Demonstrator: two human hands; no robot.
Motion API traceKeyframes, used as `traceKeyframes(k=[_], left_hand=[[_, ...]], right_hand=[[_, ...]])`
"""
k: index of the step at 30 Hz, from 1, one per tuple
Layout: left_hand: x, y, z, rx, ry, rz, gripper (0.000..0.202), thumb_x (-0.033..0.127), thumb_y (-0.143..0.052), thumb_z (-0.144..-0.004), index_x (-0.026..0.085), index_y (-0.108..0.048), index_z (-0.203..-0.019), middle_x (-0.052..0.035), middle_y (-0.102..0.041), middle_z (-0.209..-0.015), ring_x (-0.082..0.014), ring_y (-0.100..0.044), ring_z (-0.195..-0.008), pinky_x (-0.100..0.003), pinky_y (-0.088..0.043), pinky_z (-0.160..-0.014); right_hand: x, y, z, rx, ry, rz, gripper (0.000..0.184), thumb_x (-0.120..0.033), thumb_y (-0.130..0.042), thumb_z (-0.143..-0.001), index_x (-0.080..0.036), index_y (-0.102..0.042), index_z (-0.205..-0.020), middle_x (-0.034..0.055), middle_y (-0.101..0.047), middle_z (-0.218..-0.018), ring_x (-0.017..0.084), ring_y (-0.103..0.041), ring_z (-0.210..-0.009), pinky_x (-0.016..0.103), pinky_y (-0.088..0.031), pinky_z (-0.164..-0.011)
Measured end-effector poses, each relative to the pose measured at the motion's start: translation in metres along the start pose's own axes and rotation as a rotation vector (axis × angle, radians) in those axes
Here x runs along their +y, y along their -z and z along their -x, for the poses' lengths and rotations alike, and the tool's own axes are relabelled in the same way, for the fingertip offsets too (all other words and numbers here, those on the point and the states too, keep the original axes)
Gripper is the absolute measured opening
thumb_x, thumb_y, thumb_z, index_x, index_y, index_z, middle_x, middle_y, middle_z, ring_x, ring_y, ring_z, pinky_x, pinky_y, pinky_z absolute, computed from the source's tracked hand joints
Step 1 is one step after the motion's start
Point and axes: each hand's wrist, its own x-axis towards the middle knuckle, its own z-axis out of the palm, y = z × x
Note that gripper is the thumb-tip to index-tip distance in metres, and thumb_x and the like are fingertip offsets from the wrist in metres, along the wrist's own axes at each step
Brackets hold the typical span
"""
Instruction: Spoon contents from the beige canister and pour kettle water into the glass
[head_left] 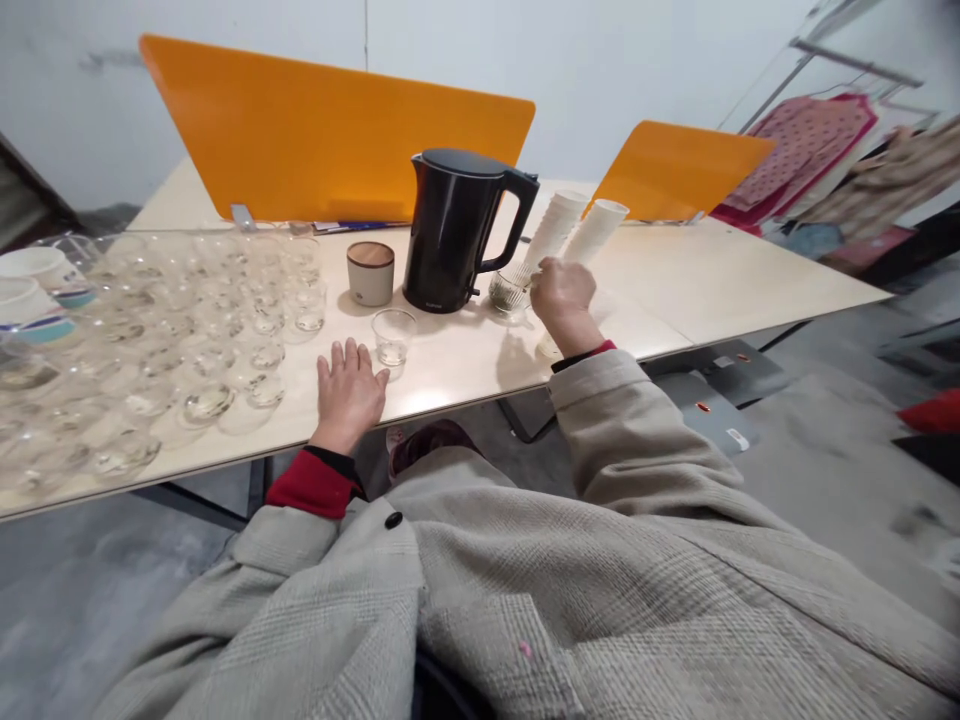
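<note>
My left hand [346, 392] lies flat on the light wooden table [720, 275], fingers stretched out, just in front of a small empty glass [393, 335]. My right hand [562, 297] is closed by a ribbed glass cup [510, 288] that stands to the right of a black electric kettle [454, 230]; the fingers seem to pinch the cup's handle or rim, but the grip is partly hidden. Two stacks of white paper cups [577, 228] lie tilted right behind that hand.
Several clear glasses [195, 330] fill the table's left part. A beige jar with a wooden lid [370, 272] stands left of the kettle. White bowls [37, 290] sit at the far left. Orange dividers [330, 135] rise at the back. Clothes [817, 150] hang far right.
</note>
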Motion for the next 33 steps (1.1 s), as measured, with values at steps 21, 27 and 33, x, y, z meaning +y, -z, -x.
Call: traceKeyframes(k=[21,27,33], left_hand=[[0.01,0.011,-0.001,-0.116,0.083,0.023,0.083,0.059,-0.027,-0.11,0.006,-0.028,-0.174,-0.0181,-0.019,-0.185,-0.0385,-0.012,-0.174,-0.063,-0.011,-0.14],[0.012,0.014,-0.001,-0.132,0.071,0.008,0.084,0.06,-0.026,-0.11,0.005,-0.026,-0.174,-0.0177,-0.017,-0.185,-0.0387,-0.011,-0.174,-0.063,-0.01,-0.14],[0.009,0.013,0.0,-0.12,0.061,-0.01,0.082,0.057,-0.025,-0.111,0.005,-0.028,-0.174,-0.0177,-0.019,-0.185,-0.0383,-0.013,-0.174,-0.063,-0.013,-0.14]], right_hand=[[-0.067,-0.104,0.085,-0.412,0.769,-0.263,0.091,-0.069,-0.04,-0.108,-0.009,-0.027,-0.175,0.023,-0.019,-0.184,0.038,-0.013,-0.174,0.066,-0.011,-0.138],[-0.07,-0.101,0.085,-0.418,0.774,-0.245,0.093,-0.07,-0.04,-0.108,-0.007,-0.027,-0.175,0.0221,-0.017,-0.185,0.038,-0.011,-0.174,0.065,-0.009,-0.139],[-0.069,-0.103,0.086,-0.405,0.783,-0.251,0.093,-0.071,-0.038,-0.108,-0.007,-0.029,-0.174,0.0225,-0.019,-0.184,0.038,-0.012,-0.174,0.065,-0.01,-0.138]])
